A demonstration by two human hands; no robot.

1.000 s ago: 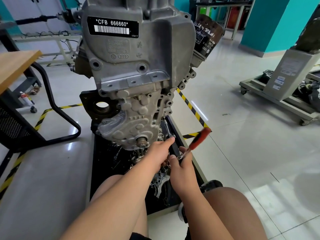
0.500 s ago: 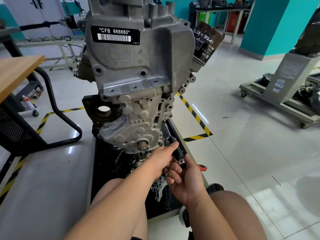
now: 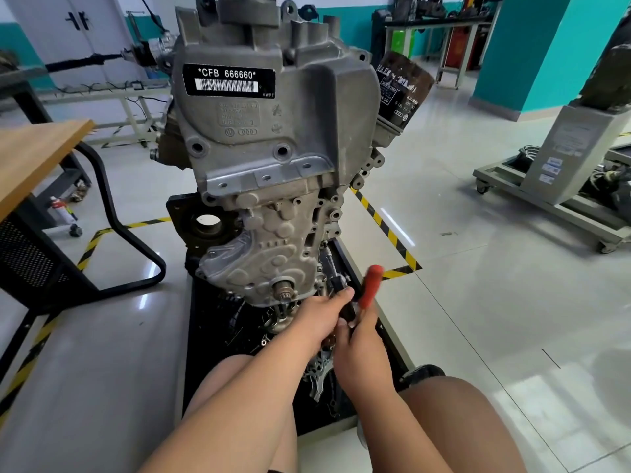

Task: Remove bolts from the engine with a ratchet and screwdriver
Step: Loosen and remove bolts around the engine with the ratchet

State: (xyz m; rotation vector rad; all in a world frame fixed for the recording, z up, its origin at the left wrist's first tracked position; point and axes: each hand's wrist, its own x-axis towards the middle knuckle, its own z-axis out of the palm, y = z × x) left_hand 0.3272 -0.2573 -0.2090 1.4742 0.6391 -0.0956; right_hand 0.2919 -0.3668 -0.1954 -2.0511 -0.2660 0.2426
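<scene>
A grey aluminium engine (image 3: 273, 158) stands upright on a black tray (image 3: 201, 336) on the floor, with a black label reading CFB 666660. At its lower right corner a ratchet with a red handle (image 3: 371, 286) points up and to the right, blurred by motion. My right hand (image 3: 358, 343) grips the ratchet low on its handle. My left hand (image 3: 321, 315) holds the ratchet's black head and extension against the engine, thumb stretched along it. The bolt itself is hidden behind the tool and my fingers. No screwdriver is visible.
Loose metal parts (image 3: 321, 370) lie in the tray near my knees. A wooden desk with a black frame (image 3: 37, 158) stands at the left. A wheeled grey stand (image 3: 563, 186) sits at the right. Yellow-black tape (image 3: 386, 230) marks the floor. A black oil filter (image 3: 403, 87) juts from the engine.
The red handle swung down and out of sight half a second ago, and now it points up and right again. My left hand has stayed on the ratchet head.
</scene>
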